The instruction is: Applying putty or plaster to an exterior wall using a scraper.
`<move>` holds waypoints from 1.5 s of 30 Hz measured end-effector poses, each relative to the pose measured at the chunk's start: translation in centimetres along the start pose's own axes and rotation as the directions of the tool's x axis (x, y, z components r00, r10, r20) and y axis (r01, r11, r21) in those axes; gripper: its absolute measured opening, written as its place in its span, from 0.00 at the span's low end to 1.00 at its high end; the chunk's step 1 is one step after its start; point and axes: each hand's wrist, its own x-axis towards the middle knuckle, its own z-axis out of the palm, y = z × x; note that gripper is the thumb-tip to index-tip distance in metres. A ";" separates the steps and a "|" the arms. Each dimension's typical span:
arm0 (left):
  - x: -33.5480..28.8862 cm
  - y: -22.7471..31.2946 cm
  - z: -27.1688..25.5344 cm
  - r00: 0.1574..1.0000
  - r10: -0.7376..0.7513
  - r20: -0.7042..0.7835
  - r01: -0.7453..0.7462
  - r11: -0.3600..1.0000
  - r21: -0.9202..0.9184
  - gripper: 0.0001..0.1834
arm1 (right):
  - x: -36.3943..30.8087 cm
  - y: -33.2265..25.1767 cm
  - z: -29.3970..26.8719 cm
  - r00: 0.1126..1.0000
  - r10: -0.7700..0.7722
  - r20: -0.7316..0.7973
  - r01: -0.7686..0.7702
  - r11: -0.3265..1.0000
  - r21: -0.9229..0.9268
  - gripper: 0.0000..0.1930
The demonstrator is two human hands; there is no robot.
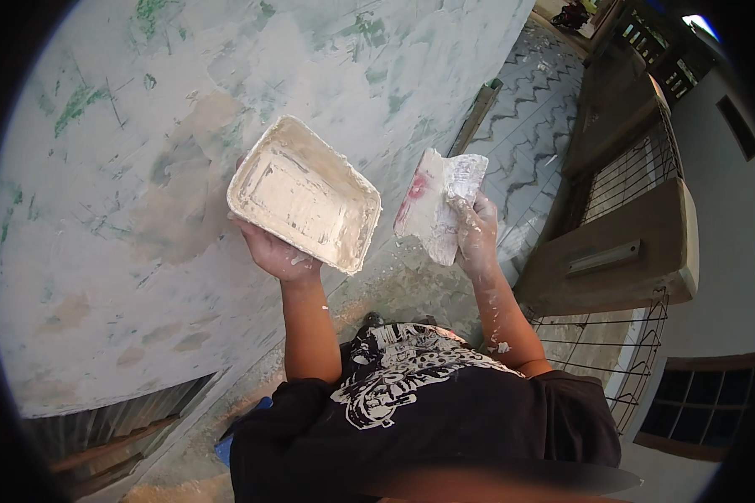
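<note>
My left hand (273, 251) is closed round the underside of a rectangular plastic tub (344, 239), held tilted so its inside faces me. Cream-coloured filler coats its walls and floor. In my right hand (476, 233) is a putty spreader (419, 205), a flat pale blade caked with white filler and marked with a red smear; my thumb lies over its face. The spreader is a short way right of the tub, not touching it. White filler spots my fingers and right forearm. Beyond the tub stands a wall (176, 176) with patchy white filler over green.
A patterned tiled floor (533, 109) runs away at the upper right. Along the right are brown panels (617, 247) with wire grilles (600, 344). A slatted opening (126, 427) is at the lower left, with a blue object (243, 427) close by.
</note>
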 end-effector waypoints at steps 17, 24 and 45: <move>-6.0 4.1 2.1 0.743 0.650 0.160 -0.511 0.395 0.763 0.38 | 5.0 6.7 8.5 0.265 -0.371 0.890 0.901 0.423 -0.092 0.23; -7.1 -1.9 2.9 0.703 0.675 0.226 -0.392 0.103 0.914 0.37 | 8.3 14.4 3.6 0.318 -0.152 0.936 0.798 0.575 -0.177 0.21; 2.4 -14.1 3.8 0.910 0.381 -0.160 -0.268 0.838 0.475 0.37 | 19.5 5.2 -6.0 0.745 -0.446 0.497 0.604 0.766 -0.218 0.26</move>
